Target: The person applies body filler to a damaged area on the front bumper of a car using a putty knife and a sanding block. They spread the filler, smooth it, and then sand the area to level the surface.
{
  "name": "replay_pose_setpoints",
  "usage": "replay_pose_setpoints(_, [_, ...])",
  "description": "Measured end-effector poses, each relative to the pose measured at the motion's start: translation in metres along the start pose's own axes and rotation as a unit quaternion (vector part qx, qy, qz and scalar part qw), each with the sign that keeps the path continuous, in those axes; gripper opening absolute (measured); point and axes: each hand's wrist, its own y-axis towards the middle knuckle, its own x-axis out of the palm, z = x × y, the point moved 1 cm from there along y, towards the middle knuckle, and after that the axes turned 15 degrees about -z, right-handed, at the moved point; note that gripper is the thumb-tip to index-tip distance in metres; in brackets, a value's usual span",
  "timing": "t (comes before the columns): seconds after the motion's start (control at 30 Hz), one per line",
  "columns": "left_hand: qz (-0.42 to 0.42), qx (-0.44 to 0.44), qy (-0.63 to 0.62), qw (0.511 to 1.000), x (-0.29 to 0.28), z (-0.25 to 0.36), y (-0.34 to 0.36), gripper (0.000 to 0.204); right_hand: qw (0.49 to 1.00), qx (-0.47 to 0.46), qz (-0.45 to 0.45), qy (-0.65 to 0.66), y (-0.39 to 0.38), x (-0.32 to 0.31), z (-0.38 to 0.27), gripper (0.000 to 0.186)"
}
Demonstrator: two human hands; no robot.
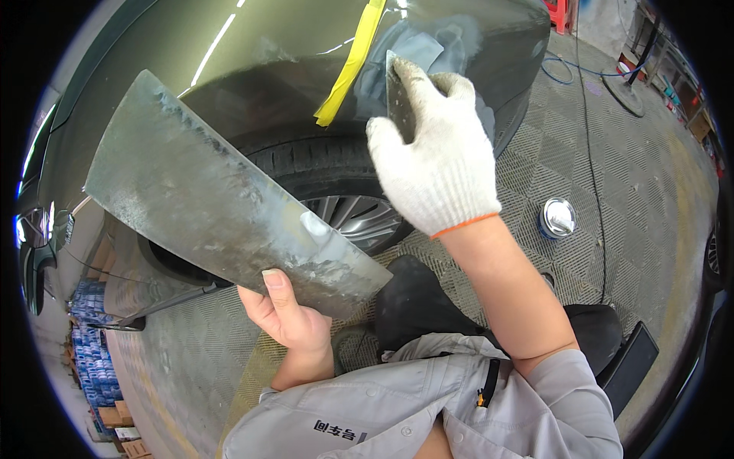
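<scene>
My bare left hand (294, 317) grips the lower edge of a large flat mixing board (191, 183), thumb on top and fingers underneath. Grey smears cover the board, and a small pale dab of putty (314, 224) sits near its right end. In a white knit glove, my right hand (440, 157) holds a putty spreader (398, 99) with a dark, stained blade. The spreader is at a patch of grey filler (459, 38) on the dark green car panel (283, 46); whether its edge touches the panel I cannot tell. Yellow tape (352, 65) runs down left of the patch.
Below the panel is the car's wheel (359, 218), partly behind the board. A tin (558, 218) with a shiny lid stands on the patterned floor at right. A dark cable (592, 153) crosses the floor, and a round-based stand (623, 96) is farther back. Blue packs (95, 359) are stacked at left.
</scene>
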Motion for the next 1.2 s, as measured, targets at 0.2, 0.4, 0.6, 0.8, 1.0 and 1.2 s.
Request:
replay_pose_setpoints(0.2, [0.006, 0.013, -0.016, 1.000, 0.008, 0.006, -0.001, 0.037, 1.000, -0.008, 0.006, 0.000, -0.017, 0.021, 0.001, 0.073])
replay_pose_setpoints(0.4, [0.014, 0.013, -0.008, 1.000, 0.010, 0.006, 0.000, 0.037, 0.998, -0.033, -0.036, 0.038, -0.024, 0.011, 0.011, 0.069])
replay_pose_setpoints(0.6, [-0.016, 0.018, -0.029, 0.999, 0.006, 0.010, 0.001, 0.038, 0.999, 0.007, -0.017, 0.047, 0.021, -0.050, 0.053, 0.064])
replay_pose_setpoints(0.8, [-0.017, 0.012, -0.020, 1.000, 0.008, 0.011, 0.003, 0.037, 0.997, 0.020, -0.061, 0.030, 0.046, -0.058, 0.056, 0.065])
replay_pose_setpoints(1.0, [-0.016, 0.025, 0.001, 1.000, 0.002, 0.011, 0.002, 0.038, 0.997, 0.031, -0.053, 0.051, 0.037, -0.037, 0.030, 0.065])
replay_pose_setpoints(1.2, [0.008, 0.020, 0.022, 1.000, 0.000, 0.011, -0.003, 0.040, 0.999, -0.019, 0.032, -0.019, 0.014, -0.003, 0.011, 0.063])
